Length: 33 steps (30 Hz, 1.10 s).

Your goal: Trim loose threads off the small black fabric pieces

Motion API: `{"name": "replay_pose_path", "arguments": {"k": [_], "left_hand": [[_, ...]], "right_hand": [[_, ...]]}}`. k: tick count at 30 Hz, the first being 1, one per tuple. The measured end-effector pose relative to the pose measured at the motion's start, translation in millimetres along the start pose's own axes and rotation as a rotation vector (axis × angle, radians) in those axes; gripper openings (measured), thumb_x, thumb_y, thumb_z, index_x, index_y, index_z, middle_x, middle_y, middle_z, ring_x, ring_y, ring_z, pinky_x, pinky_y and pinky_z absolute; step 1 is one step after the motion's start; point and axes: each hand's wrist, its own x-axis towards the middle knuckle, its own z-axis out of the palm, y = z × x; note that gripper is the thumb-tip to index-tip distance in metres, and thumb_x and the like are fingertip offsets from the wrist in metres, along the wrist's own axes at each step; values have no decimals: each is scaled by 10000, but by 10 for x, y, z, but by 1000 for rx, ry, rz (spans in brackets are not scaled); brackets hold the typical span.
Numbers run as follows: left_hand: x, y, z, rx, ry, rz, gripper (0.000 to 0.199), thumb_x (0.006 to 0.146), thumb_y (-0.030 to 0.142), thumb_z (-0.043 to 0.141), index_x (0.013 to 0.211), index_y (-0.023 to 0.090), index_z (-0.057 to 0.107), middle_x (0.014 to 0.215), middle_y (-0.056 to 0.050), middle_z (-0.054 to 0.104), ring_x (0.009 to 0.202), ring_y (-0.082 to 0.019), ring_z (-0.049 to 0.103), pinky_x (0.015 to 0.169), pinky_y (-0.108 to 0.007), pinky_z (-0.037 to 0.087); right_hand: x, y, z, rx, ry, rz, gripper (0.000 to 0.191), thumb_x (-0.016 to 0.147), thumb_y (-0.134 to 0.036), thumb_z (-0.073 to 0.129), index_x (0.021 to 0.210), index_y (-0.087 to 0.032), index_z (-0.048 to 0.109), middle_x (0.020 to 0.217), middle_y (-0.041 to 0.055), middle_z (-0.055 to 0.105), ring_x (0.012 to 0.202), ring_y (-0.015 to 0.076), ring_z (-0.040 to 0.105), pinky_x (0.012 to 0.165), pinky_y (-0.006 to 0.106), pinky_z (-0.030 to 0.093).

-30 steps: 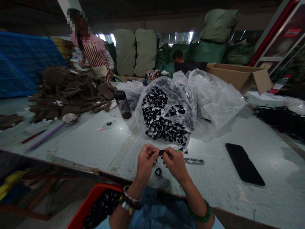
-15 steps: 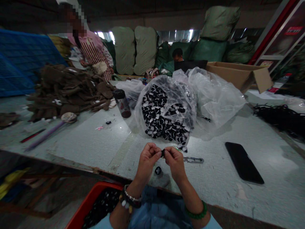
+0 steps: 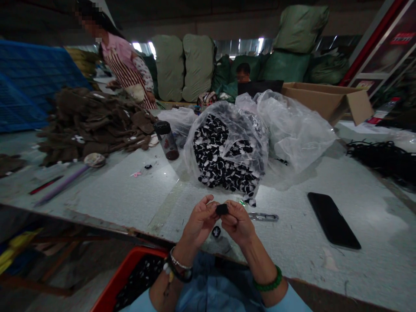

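Both my hands hold a small black piece (image 3: 222, 209) up between their fingertips, just above the table's near edge. My left hand (image 3: 201, 221) pinches it from one side and my right hand (image 3: 238, 223) from the other. Its exact shape is hard to tell. Below my hands, a small round black piece (image 3: 216, 232) lies on the white table top (image 3: 130, 195). Steel thread snips (image 3: 263, 217) lie just right of my right hand. Beyond my hands sits a clear plastic bag (image 3: 225, 149) packed with black-and-white pieces.
A red crate (image 3: 136, 277) of similar pieces sits below the near edge. A black phone (image 3: 334, 221) lies on the right, near a tangle of black cord (image 3: 385, 162). A dark bottle (image 3: 167, 141) and a brown fabric heap (image 3: 94, 125) are further left; a co-worker in a striped apron (image 3: 126, 65) stands behind them.
My fingers have parted slightly, showing more of the black piece between them. The co-worker in the apron has shifted and leans toward the left.
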Motion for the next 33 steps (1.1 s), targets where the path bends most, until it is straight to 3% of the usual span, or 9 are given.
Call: {"name": "replay_pose_path", "arguments": {"k": [4,8,14,18,23,26,33], "left_hand": [[-15,36,-35,165,-43,32,240,648,154,597,855,159,476,530,49,509,480,-53,477,463,-145,349],[-22,85,-67,269,-18,16,332,606,134,633,905,142,489,567,21,567,525,-82,524,505,-178,388],[19,19,-109,46,173,-34,333,604,99,618,896,174,476,684,9,588,548,-79,549,498,-181,427],[27,-34,-100,-32,190,-37,295,613,74,600,864,178,486,702,13,583,566,-75,556,518,-179,444],[-10,-3,-31,-118,244,-153,277,589,32,600,827,152,523,620,18,575,529,-62,539,495,-151,428],[-31,25,-27,-115,215,-194,228,592,35,591,796,129,550,566,20,554,464,-60,505,441,-164,405],[-8,4,-112,6,179,-172,268,597,103,617,849,141,535,563,25,545,441,-60,494,397,-154,362]], "right_hand": [[-10,-10,18,-121,-6,88,233,698,-338,560,616,-157,439,360,-116,269,301,11,137,282,128,121],[-8,-73,30,-299,59,102,255,688,-345,570,596,-147,440,356,-105,315,293,6,168,287,133,97],[-29,-72,56,-292,128,-9,193,689,-309,571,646,-134,503,390,-89,365,297,4,206,297,140,107],[-55,-23,37,-278,161,-62,126,656,-230,609,674,-129,535,414,-83,365,327,5,232,312,136,120],[-44,3,-5,-104,34,10,90,682,-216,582,691,-140,535,403,-94,312,328,6,175,303,127,111],[-40,29,-32,-19,-38,56,92,685,-222,580,704,-142,538,385,-107,259,325,10,133,292,120,110],[-51,45,-63,-64,-46,76,106,700,-234,567,708,-139,520,401,-97,301,326,8,163,295,117,123]]}}
